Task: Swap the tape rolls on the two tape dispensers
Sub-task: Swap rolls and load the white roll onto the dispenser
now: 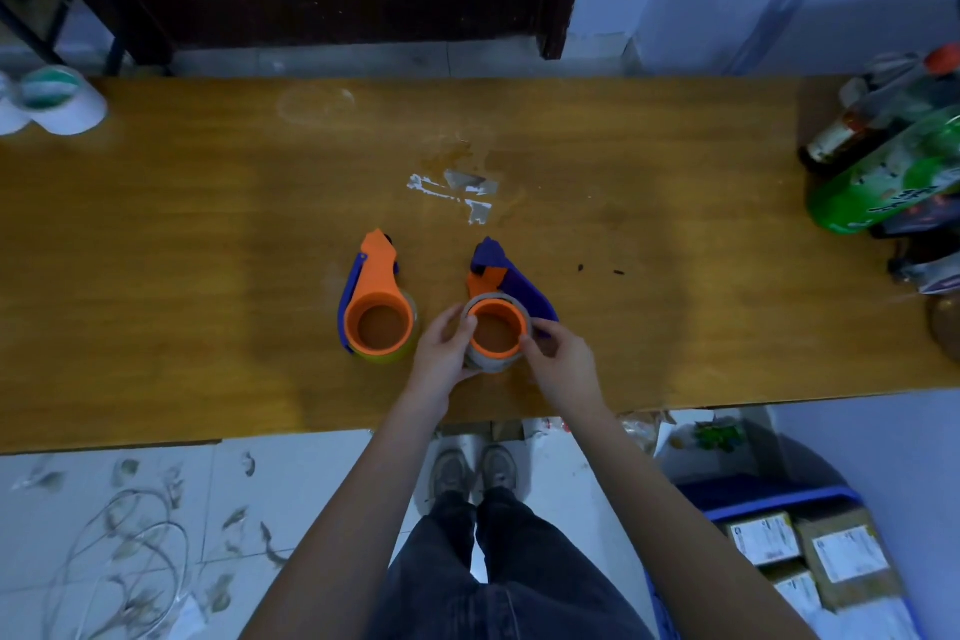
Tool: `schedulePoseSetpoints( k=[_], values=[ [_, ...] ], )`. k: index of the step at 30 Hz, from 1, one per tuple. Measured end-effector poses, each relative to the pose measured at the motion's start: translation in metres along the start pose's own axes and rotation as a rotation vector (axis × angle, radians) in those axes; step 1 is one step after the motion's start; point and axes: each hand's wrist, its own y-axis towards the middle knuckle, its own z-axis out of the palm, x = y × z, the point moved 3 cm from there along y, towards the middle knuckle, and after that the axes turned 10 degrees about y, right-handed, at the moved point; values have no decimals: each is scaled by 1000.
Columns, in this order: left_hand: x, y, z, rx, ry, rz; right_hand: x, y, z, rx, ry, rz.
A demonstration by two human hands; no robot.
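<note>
Head view: both hands' fingers (470, 322) clasp the grey tape roll (488, 360) between them.

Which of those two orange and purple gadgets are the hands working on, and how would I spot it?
Find the long wooden table; two tape dispensers sit near its front edge. It is the right dispenser, with the left hand and right hand on either side of its greyish tape roll. The left dispenser stands untouched, holding yellowish tape.

Left dispenser (375, 299): yellowish roll (402, 353). Right dispenser (501, 283): grey roll (488, 361).
</note>
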Motion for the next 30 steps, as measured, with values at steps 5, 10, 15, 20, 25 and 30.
schedulePoseSetpoints(
  k=[5, 10, 15, 20, 25, 30],
  values=[
    [2, 4, -2, -33, 11, -14, 4, -6, -4, -9, -249, 25],
    [-2, 8, -4, -70, 42, -30, 25, 5, -30, -234, -328, -260],
    [-8, 5, -2, -94, 95, 20, 17, 52, -14, 229, -46, 250],
    [-28, -3, -4, -111, 373, 167, 9, 45, 7, 345, 130, 374],
    [-65, -22, -7, -131, 778, 297, 4, 28, 20, 391, 424, 578],
    [-86, -39, 6, -90, 1101, 438, 7, 18, 30, 339, 825, 642]
  ],
)
